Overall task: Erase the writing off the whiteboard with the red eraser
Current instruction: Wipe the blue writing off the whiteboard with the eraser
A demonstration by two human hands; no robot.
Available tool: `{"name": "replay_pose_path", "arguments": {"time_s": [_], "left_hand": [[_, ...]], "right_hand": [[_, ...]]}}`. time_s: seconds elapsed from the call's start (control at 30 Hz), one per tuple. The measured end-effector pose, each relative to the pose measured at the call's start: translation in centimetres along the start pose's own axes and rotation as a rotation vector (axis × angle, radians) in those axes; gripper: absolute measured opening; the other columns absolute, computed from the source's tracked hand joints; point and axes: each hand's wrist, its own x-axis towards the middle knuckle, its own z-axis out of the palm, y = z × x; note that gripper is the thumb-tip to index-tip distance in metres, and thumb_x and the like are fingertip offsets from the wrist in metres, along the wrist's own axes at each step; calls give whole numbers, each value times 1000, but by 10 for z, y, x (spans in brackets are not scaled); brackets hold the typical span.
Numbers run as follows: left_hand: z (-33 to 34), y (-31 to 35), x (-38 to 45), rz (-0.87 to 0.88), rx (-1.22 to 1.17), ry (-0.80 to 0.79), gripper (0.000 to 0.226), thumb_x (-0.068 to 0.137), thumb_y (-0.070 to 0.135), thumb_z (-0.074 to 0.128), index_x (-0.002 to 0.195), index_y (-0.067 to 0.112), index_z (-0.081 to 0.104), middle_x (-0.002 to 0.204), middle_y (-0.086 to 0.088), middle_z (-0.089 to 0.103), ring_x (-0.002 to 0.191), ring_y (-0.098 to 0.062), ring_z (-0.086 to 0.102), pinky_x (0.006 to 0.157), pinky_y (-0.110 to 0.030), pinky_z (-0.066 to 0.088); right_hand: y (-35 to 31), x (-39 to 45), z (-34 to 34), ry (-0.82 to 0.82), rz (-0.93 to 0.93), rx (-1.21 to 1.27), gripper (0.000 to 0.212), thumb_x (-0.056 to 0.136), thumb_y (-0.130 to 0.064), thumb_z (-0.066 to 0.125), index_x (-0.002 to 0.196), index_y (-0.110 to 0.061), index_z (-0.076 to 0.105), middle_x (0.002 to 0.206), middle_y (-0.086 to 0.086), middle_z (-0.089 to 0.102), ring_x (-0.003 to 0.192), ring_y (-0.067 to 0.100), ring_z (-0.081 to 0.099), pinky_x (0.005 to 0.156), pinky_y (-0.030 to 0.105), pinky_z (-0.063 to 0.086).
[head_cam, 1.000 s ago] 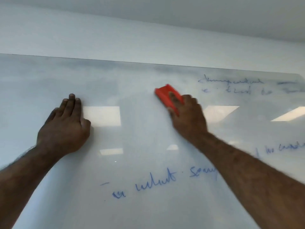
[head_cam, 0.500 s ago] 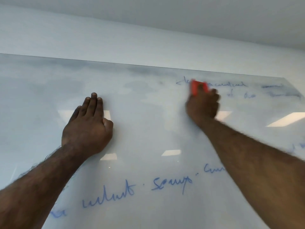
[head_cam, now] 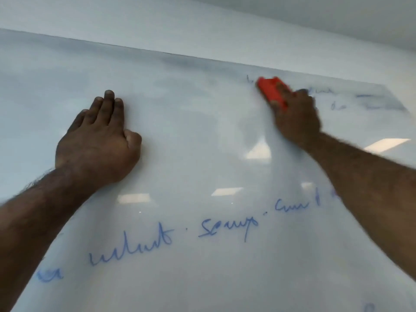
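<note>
The whiteboard (head_cam: 191, 122) fills the view, smeared grey along its top. My right hand (head_cam: 296, 115) grips the red eraser (head_cam: 271, 91) and presses it on the board at the upper right, over the start of a faint blue top line of writing (head_cam: 337, 99). My left hand (head_cam: 99, 138) lies flat on the board at the left, fingers straight and together. A lower line of blue handwriting (head_cam: 171, 235) runs across the board below both hands; my right forearm hides its right end.
The board's top edge (head_cam: 202, 57) meets a pale wall (head_cam: 202, 25) just above the eraser. Ceiling lights reflect as bright patches (head_cam: 258, 150) on the glossy board. More blue marks (head_cam: 370, 308) show at the bottom right corner.
My right hand swept the eraser right from the board's middle onto the top line of writing, whose left part is now wiped away. The view shifted; my left hand stays flat on the board.
</note>
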Motion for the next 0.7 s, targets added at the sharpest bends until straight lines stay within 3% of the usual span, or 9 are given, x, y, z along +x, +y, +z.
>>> {"name": "replay_pose_path", "arguments": {"time_s": [0.13, 0.27, 0.37, 0.43, 0.53, 0.63, 0.7], "left_hand": [[-2, 2, -1, 26, -2, 6, 81, 84, 41, 11, 157, 6, 11, 166, -9, 2, 153, -22, 4, 124, -39, 7], [-1, 3, -3, 3, -7, -5, 81, 83, 41, 9, 158, 9, 8, 167, -5, -1, 153, -18, 1, 124, -36, 4], [-1, 1, -1, 1, 1, -7, 82, 82, 43, 8, 158, 9, 10, 167, -6, 1, 153, -19, 3, 124, -37, 5], [0, 0, 0, -14, 14, -21, 83, 82, 44, 9, 157, 9, 12, 166, -8, 5, 153, -21, 6, 123, -39, 7], [1, 9, 3, -95, 42, -37, 85, 81, 45, 10, 157, 7, 11, 166, -10, 5, 153, -24, 7, 123, -40, 7], [1, 34, 6, -156, 40, -59, 88, 80, 46, 9, 156, 1, 9, 165, -17, 4, 153, -30, 5, 124, -43, 8], [2, 65, 6, -143, 26, -74, 87, 81, 45, 9, 156, 2, 8, 165, -15, 1, 153, -28, 3, 124, -41, 6]], "right_hand": [[62, -6, -7, -77, 403, -107, 57, 100, -48, 38, 153, -35, 21, 136, 27, 36, 124, 47, 39, 104, 54, 34], [42, 4, -5, 51, 660, -91, 47, 101, -42, 37, 141, -17, 42, 139, 23, 38, 126, 43, 40, 106, 47, 33], [-20, 18, 2, 64, 439, -64, 43, 104, -41, 29, 139, -23, 46, 139, 17, 43, 124, 40, 44, 103, 47, 37], [-70, 16, 14, 62, 161, -46, 41, 101, -34, 37, 142, -27, 42, 136, 16, 43, 119, 39, 46, 98, 45, 40], [-127, 7, 22, 74, -97, 21, 49, 97, -39, 43, 144, -24, 39, 131, 15, 44, 112, 33, 49, 93, 41, 41], [-137, -4, 25, 54, -380, 56, 53, 97, -42, 43, 146, -25, 37, 128, 13, 45, 108, 31, 50, 88, 40, 44], [-111, -2, 22, 3, -467, 113, 54, 97, -45, 43, 148, -29, 35, 126, 13, 46, 107, 32, 50, 90, 42, 43]]}}
